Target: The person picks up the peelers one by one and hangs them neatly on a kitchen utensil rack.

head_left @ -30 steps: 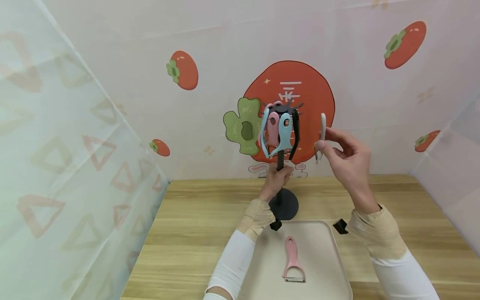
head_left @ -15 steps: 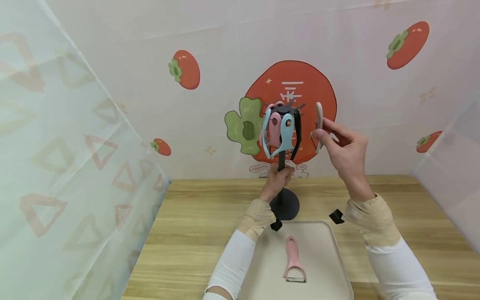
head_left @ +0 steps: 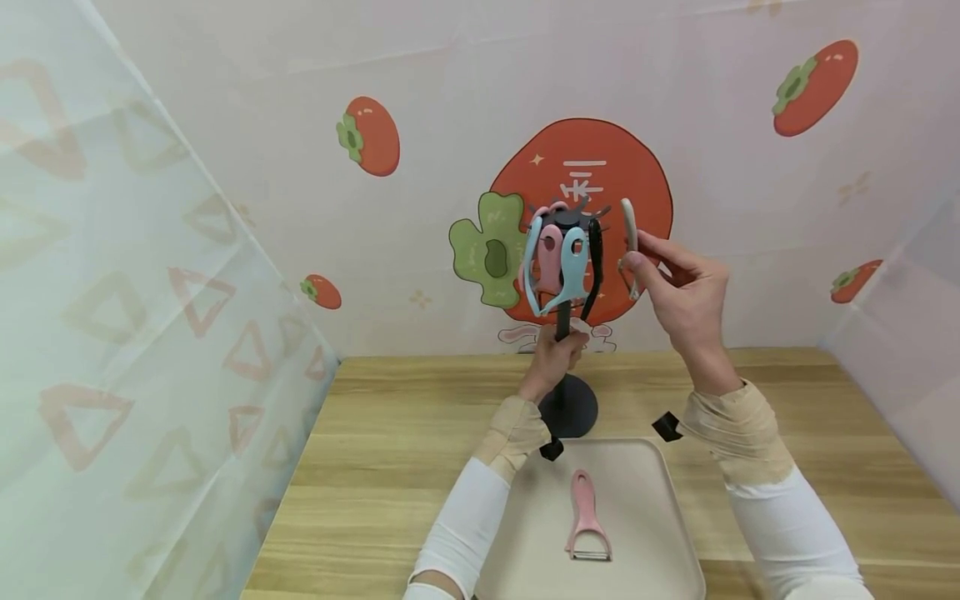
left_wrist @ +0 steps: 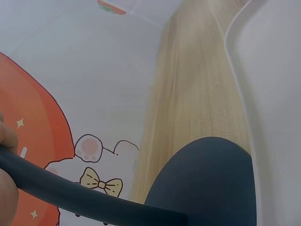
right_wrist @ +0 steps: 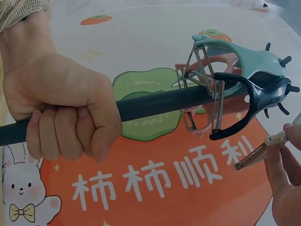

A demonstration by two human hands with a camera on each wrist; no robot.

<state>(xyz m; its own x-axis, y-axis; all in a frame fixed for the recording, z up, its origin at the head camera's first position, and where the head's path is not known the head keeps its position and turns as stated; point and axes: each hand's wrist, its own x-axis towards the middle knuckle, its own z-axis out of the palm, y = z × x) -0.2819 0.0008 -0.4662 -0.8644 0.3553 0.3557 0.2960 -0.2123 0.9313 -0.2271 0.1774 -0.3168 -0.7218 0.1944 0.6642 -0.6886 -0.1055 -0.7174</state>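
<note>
My left hand [head_left: 553,360] grips the dark post [right_wrist: 160,102] of a rotating-style rack with hooks at its top. Blue, pink and black peelers hang from the hooks: a blue peeler [head_left: 574,265], a pink peeler [head_left: 550,257] and a black peeler [right_wrist: 251,103] on the right side. My right hand [head_left: 688,298] pinches a white peeler [head_left: 628,223] between thumb and fingers, just right of the black one and apart from it. In the right wrist view its blade end [right_wrist: 251,157] points toward the post.
A beige tray [head_left: 652,517] lies in front of the rack's round base [head_left: 573,408], with a pink peeler [head_left: 587,517] on it. The wooden table [head_left: 390,467] meets a printed backdrop [head_left: 435,167] behind the rack.
My right hand has moved left and slightly up with the white peeler, bringing it nearer to the rack's hooks. My left hand keeps its grip on the post.
</note>
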